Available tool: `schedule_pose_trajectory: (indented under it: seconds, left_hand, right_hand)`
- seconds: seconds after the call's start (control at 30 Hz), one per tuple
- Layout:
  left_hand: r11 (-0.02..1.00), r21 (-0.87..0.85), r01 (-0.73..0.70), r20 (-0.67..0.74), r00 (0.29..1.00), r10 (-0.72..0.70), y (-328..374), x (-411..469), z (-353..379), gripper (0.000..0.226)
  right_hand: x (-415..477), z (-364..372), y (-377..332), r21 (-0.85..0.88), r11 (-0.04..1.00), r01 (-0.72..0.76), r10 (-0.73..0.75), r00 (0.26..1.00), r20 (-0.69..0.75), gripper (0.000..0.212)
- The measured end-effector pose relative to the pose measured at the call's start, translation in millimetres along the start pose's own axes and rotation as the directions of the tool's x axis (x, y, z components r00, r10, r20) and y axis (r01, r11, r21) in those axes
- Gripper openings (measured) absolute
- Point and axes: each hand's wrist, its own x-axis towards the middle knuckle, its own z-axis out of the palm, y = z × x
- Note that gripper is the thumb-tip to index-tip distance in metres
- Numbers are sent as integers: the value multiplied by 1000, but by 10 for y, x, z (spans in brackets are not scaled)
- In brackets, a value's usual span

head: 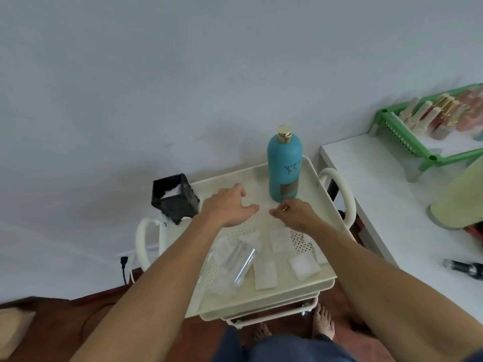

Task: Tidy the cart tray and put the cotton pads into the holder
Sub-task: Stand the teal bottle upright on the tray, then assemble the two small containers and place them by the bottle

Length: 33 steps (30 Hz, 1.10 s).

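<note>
A cream perforated cart tray (317, 178) holds several white square cotton pads, such as one cotton pad (304, 266) near the front right. A clear plastic holder (239, 262) lies on its side at the front left. A black square holder (175, 198) with white cotton inside hangs at the tray's back left corner. My left hand (227, 207) hovers over the tray's middle, fingers apart, holding nothing. My right hand (292, 212) is beside it with thumb and fingers pinched low over the tray; whether a pad is between them is hidden.
A teal bottle (285, 165) with a gold cap stands at the tray's back right, just behind my right hand. A white table (392, 205) with a green rack (407, 137) of bottles stands to the right. A wall is close behind the cart.
</note>
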Motion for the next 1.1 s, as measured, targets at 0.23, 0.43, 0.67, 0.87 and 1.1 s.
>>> schedule_pose_trajectory:
  seconds: [0.23,0.43,0.67,0.87,1.1]
  left_hand:
    - [988,53,148,180,971,-155,-409,-434,379,71]
    - [977,123,173,428,879,-210,-579,-654,581,84]
    - [980,29,199,384,902,-195,-642,-761,783,78]
    - [985,13,171,373,913,-163,-658,-702,642,62]
    - [988,-73,140,246,962,-118,-536,-505,210,48]
  right_hand:
    - [-232,219,-242,-49,991,125,-119,987,105,38]
    - [-302,408,-308,-75,989,125,-103,965,243,38]
    - [-299,547,-315,-65,996,64,-42,954,297,34]
    - [-231,546,-332,7,1000,-8,5,949,314,22]
    - [-126,411,-293,160,984,-81,32,958,287,14]
